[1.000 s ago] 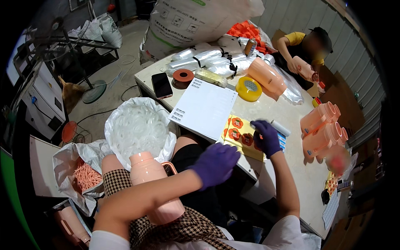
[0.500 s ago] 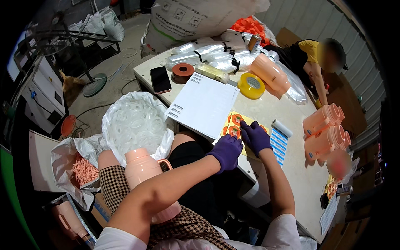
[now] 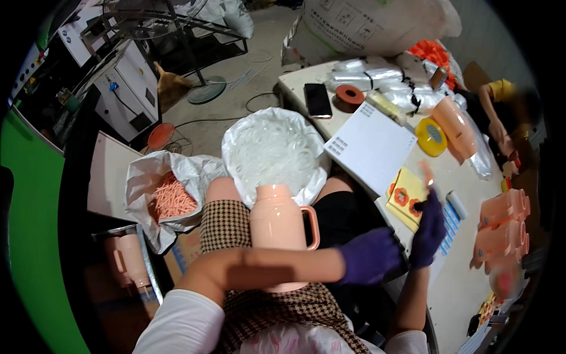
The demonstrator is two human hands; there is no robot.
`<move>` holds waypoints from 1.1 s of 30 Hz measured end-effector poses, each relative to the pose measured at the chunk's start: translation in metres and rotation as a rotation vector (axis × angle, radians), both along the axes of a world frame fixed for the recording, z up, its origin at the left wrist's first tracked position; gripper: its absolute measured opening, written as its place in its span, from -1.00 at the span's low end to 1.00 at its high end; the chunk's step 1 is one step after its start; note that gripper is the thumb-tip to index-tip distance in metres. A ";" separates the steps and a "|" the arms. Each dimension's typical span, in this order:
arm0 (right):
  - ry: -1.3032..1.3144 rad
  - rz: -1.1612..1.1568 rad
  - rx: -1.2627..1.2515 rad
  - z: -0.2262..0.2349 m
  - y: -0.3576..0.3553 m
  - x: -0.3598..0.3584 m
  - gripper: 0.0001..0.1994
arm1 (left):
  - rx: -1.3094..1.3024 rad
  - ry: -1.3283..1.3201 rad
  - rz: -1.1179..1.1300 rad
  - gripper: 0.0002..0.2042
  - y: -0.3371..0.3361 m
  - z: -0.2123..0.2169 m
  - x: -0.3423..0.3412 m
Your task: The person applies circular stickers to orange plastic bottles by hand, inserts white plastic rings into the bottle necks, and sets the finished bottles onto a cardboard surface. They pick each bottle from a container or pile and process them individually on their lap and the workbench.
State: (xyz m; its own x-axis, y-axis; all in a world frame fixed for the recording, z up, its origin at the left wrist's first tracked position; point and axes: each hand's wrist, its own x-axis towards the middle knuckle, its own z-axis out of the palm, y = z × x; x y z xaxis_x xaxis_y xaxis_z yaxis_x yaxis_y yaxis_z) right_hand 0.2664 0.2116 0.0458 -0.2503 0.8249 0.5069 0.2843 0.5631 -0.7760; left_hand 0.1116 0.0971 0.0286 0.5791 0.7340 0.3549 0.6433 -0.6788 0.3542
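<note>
A peach vacuum jug with a handle lies on my lap, its neck pointing away from me. My left hand, in a purple glove, is off the table beyond the jug's handle; motion smears its fingers. My right hand, also gloved in purple, is raised over the table's near edge. At its fingertips is a blurred orange-and-white piece that looks like a peeled sticker. Beside that hand lies a yellow sheet with round orange stickers.
White sacks hold clear rings and pink sticks. On the table are a paper stack, yellow tape, a phone, a blue-striped sheet and peach jugs. A co-worker bends at the far right.
Both hands have left the sticker sheet. The left drew back toward the jug, and the right lifted with the orange-and-white piece. My view has swung left.
</note>
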 end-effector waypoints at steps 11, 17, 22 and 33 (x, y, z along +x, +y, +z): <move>-0.283 0.769 0.383 -0.032 -0.131 -0.097 -0.68 | -0.472 -0.880 0.634 -0.80 -0.255 -0.006 -0.138; -0.337 0.756 0.431 -0.034 -0.132 -0.097 -0.63 | 0.235 -0.228 0.787 -0.70 -0.258 -0.014 -0.142; -0.483 0.753 0.553 -0.038 -0.129 -0.102 -0.59 | 0.155 -0.168 0.639 -0.64 -0.220 -0.008 -0.152; -0.716 0.783 0.497 -0.061 -0.106 -0.077 -0.57 | -0.050 0.017 0.625 -0.61 -0.183 -0.040 -0.157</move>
State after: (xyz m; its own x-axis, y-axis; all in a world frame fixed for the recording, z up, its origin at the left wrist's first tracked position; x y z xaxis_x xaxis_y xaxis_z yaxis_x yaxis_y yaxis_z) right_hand 0.1896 0.1056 -0.0151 -0.9609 0.0697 0.2679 0.0080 0.9744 -0.2247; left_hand -0.0457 -0.0857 -0.0114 0.0404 0.9511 0.3063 0.9191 -0.1556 0.3619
